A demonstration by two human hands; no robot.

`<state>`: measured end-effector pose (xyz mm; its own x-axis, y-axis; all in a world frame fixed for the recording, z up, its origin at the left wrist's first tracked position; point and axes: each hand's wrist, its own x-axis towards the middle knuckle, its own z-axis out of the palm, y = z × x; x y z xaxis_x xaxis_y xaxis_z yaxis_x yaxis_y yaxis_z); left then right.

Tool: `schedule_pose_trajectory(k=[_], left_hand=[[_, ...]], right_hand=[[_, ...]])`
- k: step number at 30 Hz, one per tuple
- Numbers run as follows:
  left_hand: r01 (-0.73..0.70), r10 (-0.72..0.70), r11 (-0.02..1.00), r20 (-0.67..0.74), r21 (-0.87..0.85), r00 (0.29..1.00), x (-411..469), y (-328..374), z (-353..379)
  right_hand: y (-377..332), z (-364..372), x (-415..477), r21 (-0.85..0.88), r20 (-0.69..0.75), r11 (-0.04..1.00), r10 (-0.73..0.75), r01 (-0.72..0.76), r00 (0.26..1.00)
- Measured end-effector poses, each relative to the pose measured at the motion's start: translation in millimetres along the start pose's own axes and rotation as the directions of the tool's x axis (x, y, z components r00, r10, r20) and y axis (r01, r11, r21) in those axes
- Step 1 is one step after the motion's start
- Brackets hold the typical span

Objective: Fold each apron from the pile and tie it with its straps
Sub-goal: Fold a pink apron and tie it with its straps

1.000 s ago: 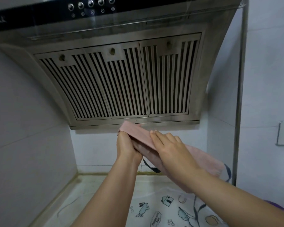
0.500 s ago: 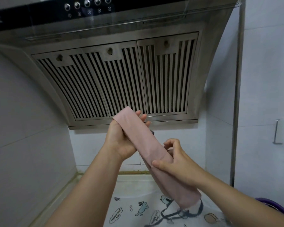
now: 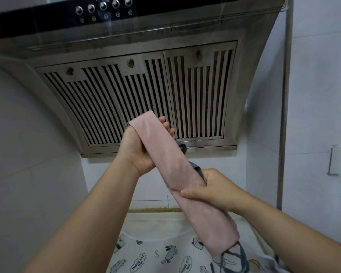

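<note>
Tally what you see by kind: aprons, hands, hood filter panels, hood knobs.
Aprons: 2 (pink apron, white printed apron)
Hands: 2 (left hand, right hand)
Hood filter panels: 3
Hood knobs: 5
Total: 12

A pale bench runs beneath the range hood, its back edge meeting the tiled wall along a stained, yellowed seam. Directly below the hood, a white printed apron lies spread flat on the bench and covers its near part. The print shows cartoon rabbits, houses, cars and speech bubbles.
</note>
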<state>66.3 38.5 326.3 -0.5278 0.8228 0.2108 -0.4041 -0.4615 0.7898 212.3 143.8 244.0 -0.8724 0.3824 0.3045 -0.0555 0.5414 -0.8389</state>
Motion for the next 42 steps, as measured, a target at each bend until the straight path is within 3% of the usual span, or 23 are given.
schedule_pose_trajectory(k=[4,10,13,15,20,27,30,33,36,39,40,42], left_hand=[[0.056,-0.055,0.998,-0.068,0.026,0.996,11,8,4],[0.12,-0.115,0.987,0.058,-0.103,0.992,-1,-14,-26],[0.099,-0.103,0.988,0.029,0.118,0.994,-9,-43,-16],[0.012,0.0,0.967,-0.047,0.253,0.999,-6,-59,-8],[-0.102,0.145,0.922,-0.09,0.374,0.985,0,-53,-16],[0.022,0.01,0.792,-0.049,0.61,0.999,2,-43,-32],[0.034,0.01,0.805,-0.071,0.592,0.997,2,-38,-35],[0.088,-0.055,0.807,-0.074,0.584,0.996,2,-27,-45],[0.145,-0.146,0.718,-0.056,0.681,0.988,-2,-20,-53],[0.144,-0.161,0.697,-0.043,0.702,0.986,-2,-21,-58],[0.146,-0.156,0.7,-0.049,0.699,0.986,-2,-22,-60],[0.14,-0.133,0.708,-0.065,0.692,0.989,-2,-28,-62]], right_hand=[[-10,-9,2,0.029,0.031,0.998,0.055,-0.056,0.998],[-7,-14,1,0.078,-0.057,0.993,0.096,-0.091,0.994],[-10,-10,5,0.128,-0.101,0.99,0.079,-0.066,0.992],[-13,-5,8,0.102,-0.11,0.995,0.031,-0.02,0.993],[-15,-11,10,0.096,-0.124,0.994,-0.032,0.044,0.992],[-26,-71,32,-0.305,-0.238,0.949,-0.162,0.085,0.958],[-28,-81,38,-0.424,-0.181,0.9,-0.196,0.103,0.964],[-11,-86,42,-0.622,-0.062,0.783,-0.043,-0.005,0.997],[11,-83,44,-0.77,-0.006,0.636,0.071,-0.05,0.997],[25,-80,46,-0.859,-0.046,0.511,-0.02,-0.029,0.999],[29,-79,48,-0.849,-0.081,0.527,-0.063,-0.036,0.995],[36,-80,52,-0.733,-0.138,0.676,-0.041,-0.074,0.99]])
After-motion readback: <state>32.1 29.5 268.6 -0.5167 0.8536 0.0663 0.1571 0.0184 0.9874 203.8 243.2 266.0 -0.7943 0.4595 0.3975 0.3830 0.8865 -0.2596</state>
